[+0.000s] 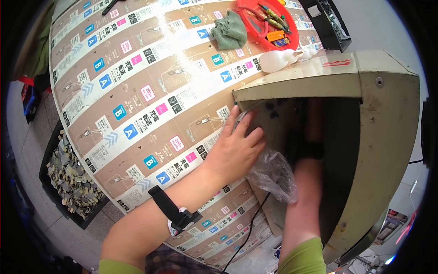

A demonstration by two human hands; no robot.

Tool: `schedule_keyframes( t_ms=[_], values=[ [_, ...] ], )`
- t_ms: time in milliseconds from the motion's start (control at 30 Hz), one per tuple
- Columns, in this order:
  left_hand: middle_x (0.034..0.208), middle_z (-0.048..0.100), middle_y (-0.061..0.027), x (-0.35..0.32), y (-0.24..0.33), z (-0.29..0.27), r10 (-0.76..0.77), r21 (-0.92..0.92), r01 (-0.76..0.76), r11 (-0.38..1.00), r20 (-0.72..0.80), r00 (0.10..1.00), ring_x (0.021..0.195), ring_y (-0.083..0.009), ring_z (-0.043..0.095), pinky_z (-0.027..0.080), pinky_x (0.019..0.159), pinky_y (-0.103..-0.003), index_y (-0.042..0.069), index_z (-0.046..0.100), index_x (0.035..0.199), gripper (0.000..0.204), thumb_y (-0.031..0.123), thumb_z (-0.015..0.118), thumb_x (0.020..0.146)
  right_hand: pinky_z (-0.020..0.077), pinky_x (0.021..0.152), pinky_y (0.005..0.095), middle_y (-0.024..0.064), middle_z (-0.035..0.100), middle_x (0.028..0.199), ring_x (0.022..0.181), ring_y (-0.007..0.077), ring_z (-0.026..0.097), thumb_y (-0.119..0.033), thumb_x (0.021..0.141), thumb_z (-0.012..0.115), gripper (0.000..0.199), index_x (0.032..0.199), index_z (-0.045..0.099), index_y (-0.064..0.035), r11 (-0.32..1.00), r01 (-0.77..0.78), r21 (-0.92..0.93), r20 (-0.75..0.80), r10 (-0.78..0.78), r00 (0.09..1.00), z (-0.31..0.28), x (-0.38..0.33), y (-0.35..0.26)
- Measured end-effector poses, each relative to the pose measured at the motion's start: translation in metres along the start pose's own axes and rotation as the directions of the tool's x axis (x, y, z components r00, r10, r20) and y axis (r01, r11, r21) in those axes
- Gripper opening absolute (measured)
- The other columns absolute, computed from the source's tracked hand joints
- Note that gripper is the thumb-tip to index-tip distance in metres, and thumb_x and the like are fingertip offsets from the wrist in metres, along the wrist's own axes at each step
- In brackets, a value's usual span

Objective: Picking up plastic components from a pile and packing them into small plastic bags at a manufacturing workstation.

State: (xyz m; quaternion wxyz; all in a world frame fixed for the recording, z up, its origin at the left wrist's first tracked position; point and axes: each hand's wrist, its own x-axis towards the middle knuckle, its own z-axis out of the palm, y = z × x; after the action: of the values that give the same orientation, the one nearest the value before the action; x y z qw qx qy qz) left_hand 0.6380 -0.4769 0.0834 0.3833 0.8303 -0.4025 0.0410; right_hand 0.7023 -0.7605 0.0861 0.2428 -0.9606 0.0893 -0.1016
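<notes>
My left hand (239, 144) is at the table's right edge, beside the opening of a beige metal cabinet (383, 137). Its fingers are bent and somewhat apart over a crumpled clear plastic bag (275, 176), which hangs from under the palm. The thumb is hidden. My right forearm reaches up into the dark cabinet, past the bag's edge. A dark band circles that wrist, and my right hand (315, 119) is a dim shape in shadow beyond it. Its fingers and anything in them cannot be made out. A black strap with a small device (175, 214) is on my left forearm.
Printed cardboard sheeting (137, 91) covers the table. Along its far right are a green cloth (229, 31), a red basket (294, 34) of markers and a white squeeze bottle (276, 60). A black bin (54, 196) of small pieces stands at left. A black cable (252, 223) hangs nearby.
</notes>
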Motion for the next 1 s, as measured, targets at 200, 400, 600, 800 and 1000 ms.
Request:
schedule_keyframes(
  t_ms=[200, 400, 600, 800, 1000],
  values=[
    [0.096, 0.046, -0.0060, 0.000, -0.004, 0.001, 0.001, 0.005, -0.001, 1.000, 0.025, 1.000, 0.120, -0.0318, 0.037, 0.022, 0.105, -0.054, 0.009, 0.058, 0.085, 0.021, 0.015, 0.061, 0.065, 0.0333, 0.098, 0.0362, 0.0178, 0.048, 0.123, 0.118, 0.0282, 0.044, -0.025, 0.072, 0.072, 0.070, 0.128, 0.038, -0.0004, 0.998, 0.031, 0.050, 0.041, -0.033, 0.999, 0.001, -0.040, -0.017],
    [0.096, 0.046, -0.0080, 0.002, -0.004, -0.001, 0.013, -0.078, -0.010, 0.997, 0.028, 1.000, 0.120, -0.0334, 0.036, 0.023, 0.106, -0.052, 0.007, 0.058, 0.087, 0.026, 0.015, 0.061, 0.063, 0.0335, 0.098, 0.0368, 0.0182, 0.048, 0.123, 0.117, 0.0289, 0.044, -0.025, 0.071, 0.073, 0.072, 0.129, 0.037, -0.0004, 0.996, 0.059, 0.062, 0.045, -0.061, 0.997, 0.005, -0.040, -0.042],
    [0.098, 0.047, -0.0092, 0.003, -0.003, -0.006, 0.022, -0.092, -0.016, 0.996, 0.063, 0.998, 0.120, -0.0343, 0.035, 0.024, 0.107, -0.050, 0.006, 0.057, 0.087, 0.027, 0.015, 0.062, 0.062, 0.0398, 0.091, 0.0369, 0.0186, 0.052, 0.111, 0.107, 0.0296, 0.050, -0.020, 0.068, 0.073, 0.060, 0.117, 0.044, -0.0019, 0.999, -0.002, 0.053, -0.030, 0.003, 1.000, 0.027, -0.051, -0.061],
    [0.099, 0.048, -0.0091, 0.005, -0.002, -0.008, 0.035, -0.071, -0.030, 0.997, 0.079, 0.996, 0.121, -0.0336, 0.035, 0.024, 0.107, -0.049, 0.005, 0.057, 0.086, 0.028, 0.016, 0.062, 0.061, 0.0419, 0.084, 0.0338, 0.0143, 0.057, 0.104, 0.097, 0.0229, 0.053, -0.017, 0.075, 0.067, 0.046, 0.113, 0.049, 0.0000, 0.996, -0.029, -0.090, -0.111, 0.019, 0.994, 0.023, -0.063, -0.078],
    [0.100, 0.048, -0.0086, 0.006, -0.001, -0.006, 0.033, -0.058, -0.029, 0.998, 0.064, 0.997, 0.121, -0.0330, 0.034, 0.024, 0.107, -0.048, 0.005, 0.057, 0.088, 0.031, 0.018, 0.064, 0.060, 0.0414, 0.085, 0.0312, 0.0109, 0.056, 0.104, 0.097, 0.0203, 0.053, -0.011, 0.077, 0.065, 0.039, 0.113, 0.050, -0.0023, 0.992, -0.114, -0.051, -0.212, 0.100, 0.972, -0.018, -0.102, -0.020]
  ],
)
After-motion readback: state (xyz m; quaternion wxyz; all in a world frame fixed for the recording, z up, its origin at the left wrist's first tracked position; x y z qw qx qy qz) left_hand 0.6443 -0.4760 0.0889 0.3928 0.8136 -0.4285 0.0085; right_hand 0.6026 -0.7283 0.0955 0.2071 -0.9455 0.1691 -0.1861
